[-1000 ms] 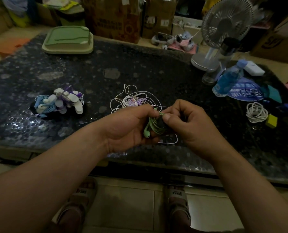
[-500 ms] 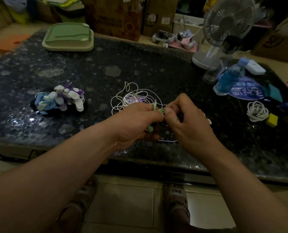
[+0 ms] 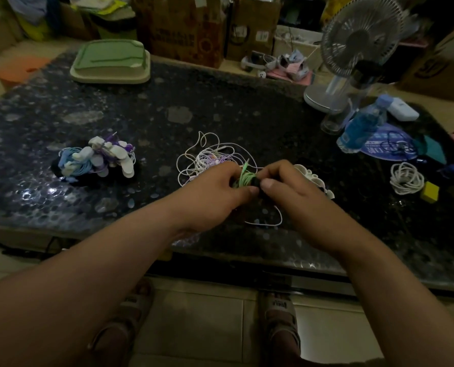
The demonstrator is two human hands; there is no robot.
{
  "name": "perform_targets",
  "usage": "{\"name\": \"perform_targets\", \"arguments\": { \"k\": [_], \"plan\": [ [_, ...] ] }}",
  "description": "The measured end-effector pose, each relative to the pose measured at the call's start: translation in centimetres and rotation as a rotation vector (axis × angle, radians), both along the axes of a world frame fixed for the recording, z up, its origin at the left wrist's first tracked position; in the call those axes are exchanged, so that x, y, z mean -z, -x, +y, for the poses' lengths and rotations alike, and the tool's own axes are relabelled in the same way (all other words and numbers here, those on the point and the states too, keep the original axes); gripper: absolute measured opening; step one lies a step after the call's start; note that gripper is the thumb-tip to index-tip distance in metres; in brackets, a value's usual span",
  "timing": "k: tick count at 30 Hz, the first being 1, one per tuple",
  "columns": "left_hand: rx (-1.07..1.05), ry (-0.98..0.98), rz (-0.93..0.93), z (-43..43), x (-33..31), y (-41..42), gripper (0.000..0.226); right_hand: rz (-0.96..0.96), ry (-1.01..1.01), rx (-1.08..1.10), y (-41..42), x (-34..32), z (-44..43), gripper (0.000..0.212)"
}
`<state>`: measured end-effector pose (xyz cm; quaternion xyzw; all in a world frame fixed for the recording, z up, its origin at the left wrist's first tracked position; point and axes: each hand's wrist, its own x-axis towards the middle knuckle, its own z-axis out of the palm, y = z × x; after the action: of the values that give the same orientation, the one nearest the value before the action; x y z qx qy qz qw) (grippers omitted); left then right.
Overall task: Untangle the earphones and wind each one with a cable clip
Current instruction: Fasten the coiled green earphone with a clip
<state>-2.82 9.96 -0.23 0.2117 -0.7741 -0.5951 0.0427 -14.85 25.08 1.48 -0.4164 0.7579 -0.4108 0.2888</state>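
- Green earphone coil (image 3: 244, 178) sat between both hands, touching each
- Left hand (image 3: 215, 189) gripped its left side
- Right hand (image 3: 292, 192) pinched its right edge, equally near

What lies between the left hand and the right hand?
A wound bundle of light green earphone cable, which both the left hand and the right hand pinch. The head view shows it.

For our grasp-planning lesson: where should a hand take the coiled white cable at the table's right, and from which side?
Probably pinch the coiled white cable across its left rim, from above: it lies flat in stacked loops, and a yellow block sits close by its lower right edge.
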Motion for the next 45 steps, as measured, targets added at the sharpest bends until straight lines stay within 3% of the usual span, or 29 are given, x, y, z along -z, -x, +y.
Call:
{"name": "perform_targets", "arguments": {
  "k": [2,7,10,14,19,24,30,36,42,45],
  "plan": [
    [-0.005,0.005,0.001,-0.3,-0.3,-0.1,0.01,-0.015,-0.009,-0.061,0.7,-0.6,0.6,0.024],
    [-0.039,0.015,0.065,0.4,-0.9,-0.2,0.011,-0.03,0.061,0.051,1.0,-0.1,0.3,0.062],
    [-0.059,0.139,0.103,0.6,-0.2,-0.1,0.011,-0.062,0.066,0.096,1.1,0.3,0.0,0.068],
    [-0.041,0.354,0.103,1.1,0.5,0.1,0.027,-0.022,0.058,0.047,0.7,0.8,-0.2,0.053],
    [-0.088,0.376,0.157,2.0,0.7,0.2,0.019,0.044,0.09,0.173,0.3,1.4,-0.9,0.028],
    [-0.151,0.113,0.109,2.0,0.2,0.8,0.006,0.091,0.146,0.303,-0.8,2.2,-1.7,0.015],
    [-0.26,-0.003,0.202,2.6,0.2,0.9,0.014,0.093,0.216,0.374,-1.2,1.8,-2.1,0.023],
    [-0.257,-0.305,0.227,2.7,0.2,1.2,0.018,0.049,0.274,0.402,-1.1,1.6,-1.9,0.016],
    [-0.214,-0.389,0.204,2.4,0.1,1.0,0.02,0.157,0.219,0.441,-1.3,1.7,-2.1,0.019],
    [-0.238,-0.391,0.198,2.1,0.4,1.0,0.016,0.106,0.178,0.472,-1.1,1.0,-1.7,0.019]
  ]
}}
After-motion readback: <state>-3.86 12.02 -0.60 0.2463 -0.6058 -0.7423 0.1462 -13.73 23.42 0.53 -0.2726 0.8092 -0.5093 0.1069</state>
